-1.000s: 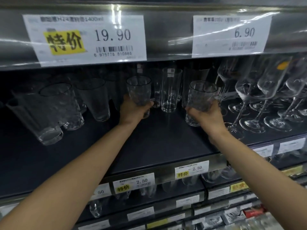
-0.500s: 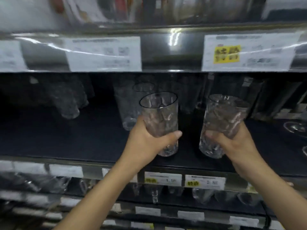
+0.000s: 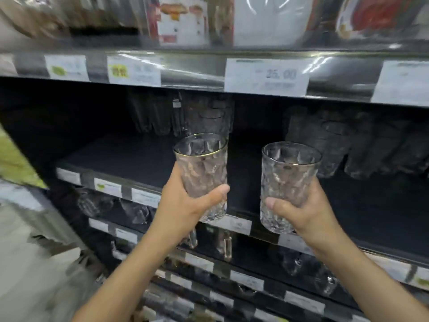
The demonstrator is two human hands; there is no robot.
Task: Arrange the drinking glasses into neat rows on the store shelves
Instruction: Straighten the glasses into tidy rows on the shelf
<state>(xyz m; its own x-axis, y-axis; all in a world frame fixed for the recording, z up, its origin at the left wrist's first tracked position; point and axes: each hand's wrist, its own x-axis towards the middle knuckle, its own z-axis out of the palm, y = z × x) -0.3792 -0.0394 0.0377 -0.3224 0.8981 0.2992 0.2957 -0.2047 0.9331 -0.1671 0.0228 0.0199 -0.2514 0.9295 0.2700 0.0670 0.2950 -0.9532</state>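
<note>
Both tumblers are clear, cut-pattern glass with a thin gold rim. They look rigid and brittle, likely to chip if knocked against each other or against the shelf edge. The base of each looks thick, so most of the weight probably sits low. The faceted walls should give fingers more purchase than plain glass would, but the surface is still slick, so the safest hold is round the lower body and not near the fine rim. That is how each is held now. The left hand (image 3: 185, 205) is wrapped round the lower half of the left glass (image 3: 201, 168), with the thumb across the near side and the fingers hidden behind. The right hand (image 3: 304, 212) clasps the right glass (image 3: 289, 177) the same way, thumb lying low on its near wall. Both glasses are mouth-up and roughly upright, carried in the air in front of the dark shelf (image 3: 120, 159), not resting on it. They are side by side with a clear gap between them. Deeper in, blurred rows of other glasses (image 3: 204, 117) stand at the back, with another cluster (image 3: 336, 140) to the right. Bare shelf lies in front of them, where I judge these two could be set down. Price labels (image 3: 267, 76) line the edge of the shelf above.
</note>
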